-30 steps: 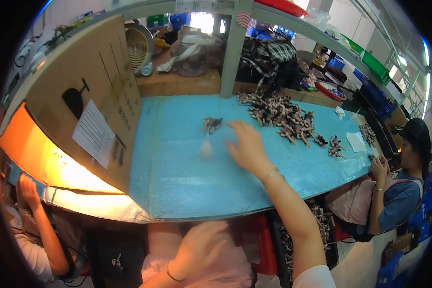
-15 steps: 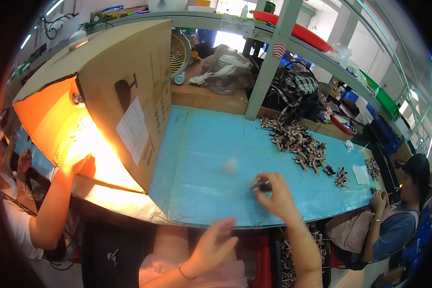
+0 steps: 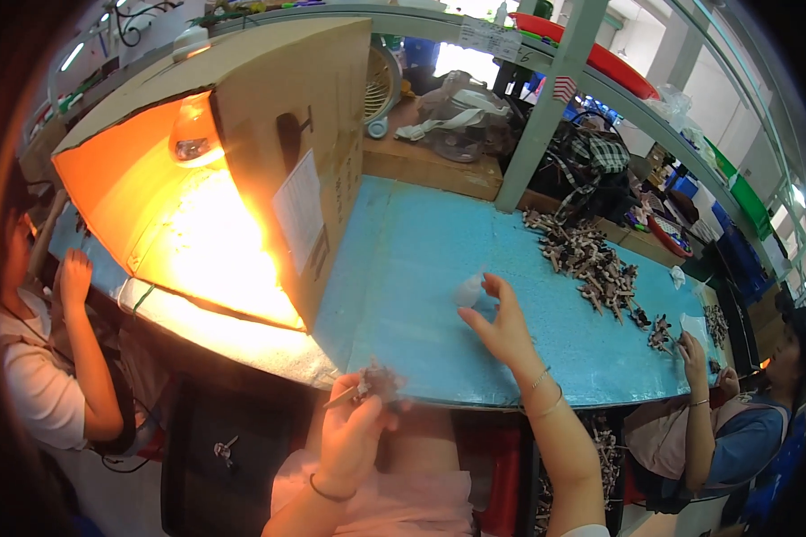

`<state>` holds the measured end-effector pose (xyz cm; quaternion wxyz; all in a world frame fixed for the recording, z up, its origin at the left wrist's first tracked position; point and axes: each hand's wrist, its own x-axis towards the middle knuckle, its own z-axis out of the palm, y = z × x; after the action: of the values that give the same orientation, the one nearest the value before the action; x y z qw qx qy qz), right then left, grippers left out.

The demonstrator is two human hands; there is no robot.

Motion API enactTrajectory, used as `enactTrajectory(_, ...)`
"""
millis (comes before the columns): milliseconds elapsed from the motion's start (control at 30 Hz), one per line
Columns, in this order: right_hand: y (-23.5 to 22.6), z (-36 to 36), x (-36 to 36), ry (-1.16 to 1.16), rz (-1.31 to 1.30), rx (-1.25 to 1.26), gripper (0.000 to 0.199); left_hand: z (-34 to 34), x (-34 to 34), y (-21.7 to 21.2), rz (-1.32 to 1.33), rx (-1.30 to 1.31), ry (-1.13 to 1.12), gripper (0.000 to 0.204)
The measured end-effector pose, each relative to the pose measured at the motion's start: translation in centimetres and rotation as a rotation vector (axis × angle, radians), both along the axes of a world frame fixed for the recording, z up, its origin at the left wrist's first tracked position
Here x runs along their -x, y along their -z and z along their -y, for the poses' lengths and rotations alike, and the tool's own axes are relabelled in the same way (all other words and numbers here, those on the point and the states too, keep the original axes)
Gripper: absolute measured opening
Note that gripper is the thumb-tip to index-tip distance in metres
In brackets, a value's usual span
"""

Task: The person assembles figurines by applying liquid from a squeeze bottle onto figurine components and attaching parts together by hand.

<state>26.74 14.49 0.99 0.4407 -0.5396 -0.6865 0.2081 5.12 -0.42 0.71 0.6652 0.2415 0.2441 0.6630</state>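
Fingers of the left hand (image 3: 354, 430) are curled around a small dark clustered part (image 3: 378, 383) and a thin stick, held just below the near edge of the blue foam-covered table (image 3: 403, 268); the part itself is too blurred to identify. Right hand (image 3: 503, 329) rests on the blue surface with fingers spread, fingertips near a small pale rounded piece (image 3: 468, 289); touching or not, I cannot tell. Bare blue surface lies around that hand. To its left stands a lit cardboard box (image 3: 269, 170); farther right lies a heap of dark small parts (image 3: 591, 264). Another person's hands (image 3: 694, 349) work at the right end.
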Motion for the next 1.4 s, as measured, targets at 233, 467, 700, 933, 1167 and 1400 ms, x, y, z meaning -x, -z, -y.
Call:
enactTrajectory(233,0.2,0.0,1.5,-0.214,-0.215,0.132,0.040,-0.4,1.8,0.3,0.307,0.084,0.076,0.036)
enactTrajectory(467,-5.4,9.3,2.1,-0.322,-0.363,0.046,0.029,-0.7,2.5,-0.1,-0.737,-0.446,-0.492,0.045)
enactTrajectory(700,-8.1,12.7,2.8,-0.159,-0.289,-0.462,0.055,-1.0,2.7,-1.4,-1.309,-0.736,-0.799,0.043)
enactTrajectory(933,-8.9,14.9,2.1,-0.301,-0.027,-0.528,0.052,-0.3,2.3,-1.9,-1.379,-0.755,-0.762,0.049)
enactTrajectory(1167,-9.3,14.5,2.1,-0.376,0.029,-0.515,0.051,-0.3,1.9,-1.8,-1.376,-0.764,-0.750,0.049)
enactTrajectory(1400,-8.9,14.7,1.7,-0.407,-0.064,-0.449,0.044,-0.3,2.0,-1.5,-1.369,-0.758,-0.752,0.047)
